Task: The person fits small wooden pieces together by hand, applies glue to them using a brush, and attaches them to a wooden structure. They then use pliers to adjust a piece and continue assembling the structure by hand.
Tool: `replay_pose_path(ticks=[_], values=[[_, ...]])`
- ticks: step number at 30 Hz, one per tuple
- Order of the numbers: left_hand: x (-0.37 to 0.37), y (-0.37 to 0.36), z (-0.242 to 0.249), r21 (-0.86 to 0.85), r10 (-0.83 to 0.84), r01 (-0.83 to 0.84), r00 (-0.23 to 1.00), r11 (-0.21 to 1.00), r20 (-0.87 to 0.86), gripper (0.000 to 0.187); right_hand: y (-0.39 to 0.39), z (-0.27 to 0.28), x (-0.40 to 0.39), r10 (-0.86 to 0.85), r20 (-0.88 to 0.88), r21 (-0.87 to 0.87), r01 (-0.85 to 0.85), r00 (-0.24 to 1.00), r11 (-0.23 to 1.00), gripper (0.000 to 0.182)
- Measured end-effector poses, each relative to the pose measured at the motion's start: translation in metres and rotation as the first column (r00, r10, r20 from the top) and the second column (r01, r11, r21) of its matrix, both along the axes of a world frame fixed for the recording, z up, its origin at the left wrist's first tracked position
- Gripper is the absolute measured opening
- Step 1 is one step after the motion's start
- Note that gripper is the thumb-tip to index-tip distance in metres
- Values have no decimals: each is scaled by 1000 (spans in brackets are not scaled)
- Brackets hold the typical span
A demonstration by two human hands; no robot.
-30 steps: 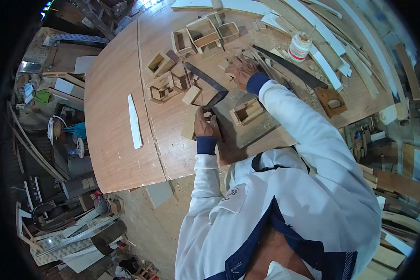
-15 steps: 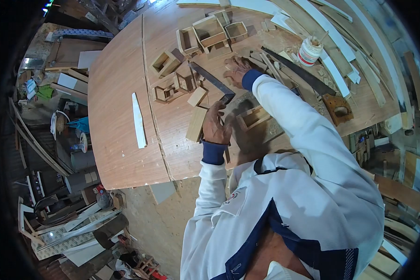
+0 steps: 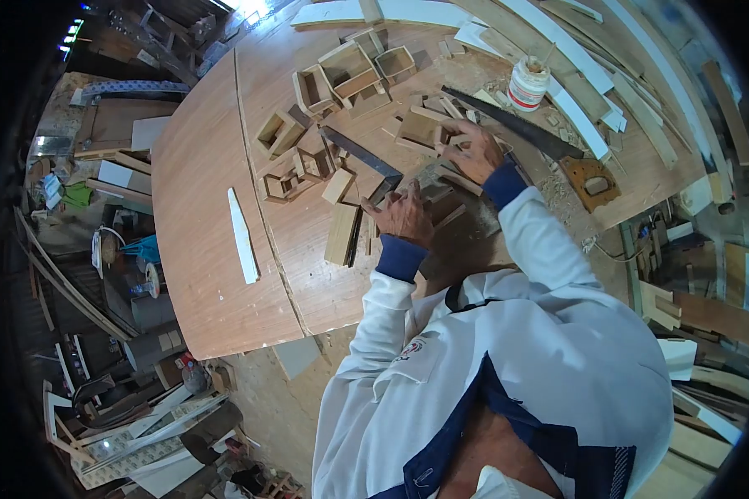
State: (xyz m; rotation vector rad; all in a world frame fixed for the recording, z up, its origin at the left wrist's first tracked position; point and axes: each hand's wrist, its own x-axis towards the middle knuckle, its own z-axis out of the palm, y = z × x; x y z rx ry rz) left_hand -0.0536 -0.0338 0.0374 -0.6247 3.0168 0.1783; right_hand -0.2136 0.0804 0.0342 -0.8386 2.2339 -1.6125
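My right hand (image 3: 474, 154) has its fingers bent at the near right edge of a small open wooden box (image 3: 418, 126), gripping that edge. My left hand (image 3: 404, 218) lies low over the table beside the corner of a dark try square (image 3: 362, 154), its fingers apart and holding nothing I can see. To its left are a pale wooden block (image 3: 339, 233) and a smaller block (image 3: 338, 185). Between and below my hands lie more wood pieces, partly hidden in shadow.
Several small wooden boxes (image 3: 354, 71) stand farther back on the table (image 3: 200, 208). A handsaw (image 3: 516, 125) lies to the right, near a white glue jar (image 3: 528, 83). Long wood strips (image 3: 591, 66) cover the far right. A thin white strip (image 3: 243, 237) lies left.
My right hand has drawn back toward my body and right, and a box now shows at its fingers. My left hand has shifted slightly right with fingers spread. The whole view has tilted a little.
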Motion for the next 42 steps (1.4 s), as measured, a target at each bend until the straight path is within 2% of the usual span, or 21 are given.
replay_pose_path(ticks=[6, 9, 11, 12, 13, 14, 16, 18, 20, 21, 23, 24, 26, 27, 29, 30, 32, 36, 38, 42], values=[[-1, 0, -6, -16, -3, 3, 1000, 1000, 6, 54, 29, -10, 19, -101, -8, -85, 100, 995, 991, 36], [-1, -1, -4, -28, -23, 21, 998, 999, -60, 48, 35, -9, 28, -139, -29, -81, 136, 990, 987, 38], [-1, 0, 4, -42, -49, 39, 963, 998, -267, 37, 38, -7, 37, -170, -71, -69, 165, 983, 984, 40], [-3, -1, 8, -42, -51, 41, 962, 998, -269, 37, 39, -2, 42, -114, -76, -75, 109, 991, 991, 41], [-6, -3, 13, 201, 29, 44, 939, 979, -343, 30, 40, 2, 47, -58, -84, -80, 51, 995, 995, 42], [-8, -4, 15, 433, 124, 63, 912, 899, -391, 24, 39, 6, 52, -58, -87, -80, 52, 995, 995, 42], [-9, -8, 9, 497, 144, 113, 882, 860, -449, 23, 36, 14, 60, 48, -191, -72, -63, 980, 995, 42], [-12, -10, 6, 557, 169, 167, 849, 813, -501, 22, 35, 10, 63, 61, -224, -23, -68, 973, 997, 43], [-12, -12, 5, 635, 138, 287, 835, 717, -533, 21, 32, 6, 64, 52, -273, -21, -59, 961, 998, 44], [-12, -13, 8, 635, 138, 287, 835, 717, -533, 21, 32, 7, 64, 52, -274, -21, -59, 960, 998, 44], [-13, -12, 13, 836, 216, 200, 912, 511, -350, 21, 34, 10, 64, 38, -255, -46, -51, 966, 998, 45], [-14, -14, 13, 836, 214, 201, 912, 510, -350, 21, 35, 12, 63, 36, -256, -45, -49, 966, 998, 45], [-15, -19, 13, 899, 210, 244, 919, 365, -334, 22, 36, 14, 62, 42, -205, -81, -60, 978, 995, 44], [-15, -17, 19, 899, 210, 245, 918, 364, -336, 22, 38, 15, 62, 41, -206, -80, -59, 978, 995, 44], [-13, -14, 32, 976, 320, 214, 922, 51, -219, 25, 40, 17, 62, 52, -181, -107, -72, 982, 992, 44], [-13, -15, 30, 976, 320, 214, 922, 51, -219, 25, 40, 19, 62, 51, -181, -107, -72, 982, 992, 44], [-15, -17, 22, 975, 367, 161, 925, -153, -95, 27, 41, 22, 63, 68, -187, -122, -92, 980, 988, 45], [-18, -18, 17, 973, 361, 156, 929, -170, -86, 29, 43, 20, 64, 63, -194, -132, -89, 979, 987, 44], [-19, -18, 17, 973, 347, 174, 931, -155, -111, 27, 44, 22, 66, 81, -30, -194, -85, 996, 977, 44], [-19, -15, 28, 984, 345, 142, 934, -110, -96, 27, 46, 27, 68, 87, -7, -197, -87, 996, 977, 45]])
